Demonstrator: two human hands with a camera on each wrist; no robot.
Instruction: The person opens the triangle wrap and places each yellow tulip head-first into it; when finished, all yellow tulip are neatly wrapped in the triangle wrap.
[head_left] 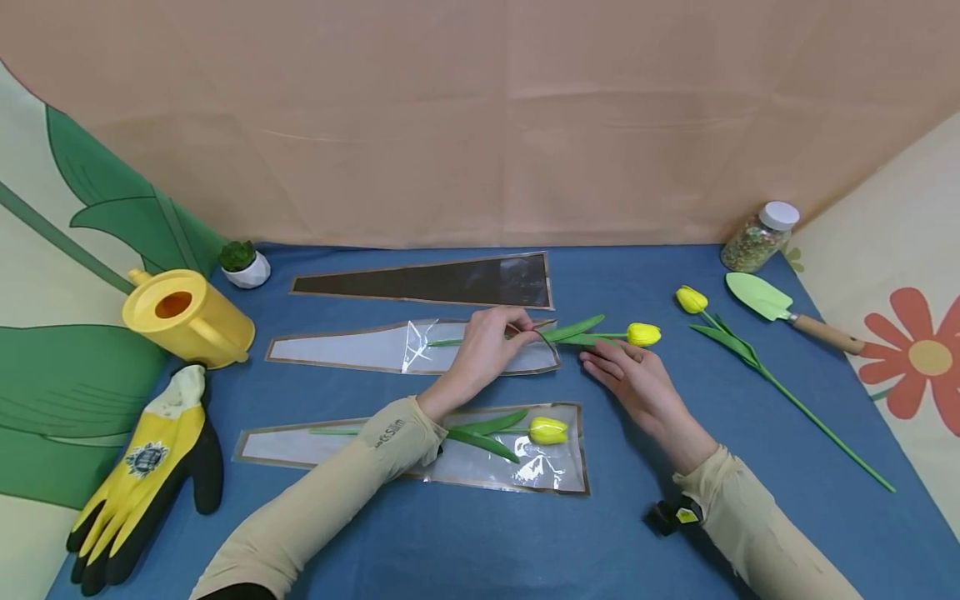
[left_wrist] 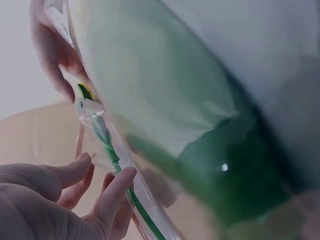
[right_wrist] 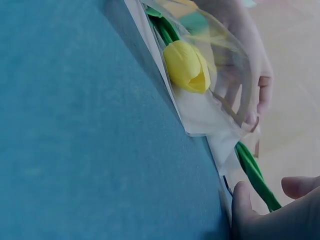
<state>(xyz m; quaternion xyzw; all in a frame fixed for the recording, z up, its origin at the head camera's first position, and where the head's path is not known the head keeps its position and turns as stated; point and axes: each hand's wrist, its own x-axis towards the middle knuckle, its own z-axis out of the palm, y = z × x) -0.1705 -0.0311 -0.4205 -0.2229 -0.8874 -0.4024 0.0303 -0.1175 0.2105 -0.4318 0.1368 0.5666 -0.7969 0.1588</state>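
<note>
In the head view, my left hand (head_left: 487,346) pinches the brown-edged clear film at the wide mouth of the middle flower sleeve (head_left: 337,348), lifting that edge. A yellow tulip (head_left: 643,335) lies with its stem inside this sleeve and its bloom outside, to the right. My right hand (head_left: 633,383) holds the tulip near its leaves, fingertips close to the mouth; the right wrist view shows the green stem (right_wrist: 255,175) running between thumb and finger. Nearer me, another sleeve (head_left: 555,479) contains a second yellow tulip (head_left: 548,431), partly hidden under my left forearm.
A dark sleeve (head_left: 420,282) lies farther back. At right are a loose tulip (head_left: 795,404), a trowel (head_left: 757,296) and a jar (head_left: 761,237). At left stand a yellow watering can (head_left: 217,321) and a small potted plant (head_left: 243,265), with a glove (head_left: 153,467) nearer.
</note>
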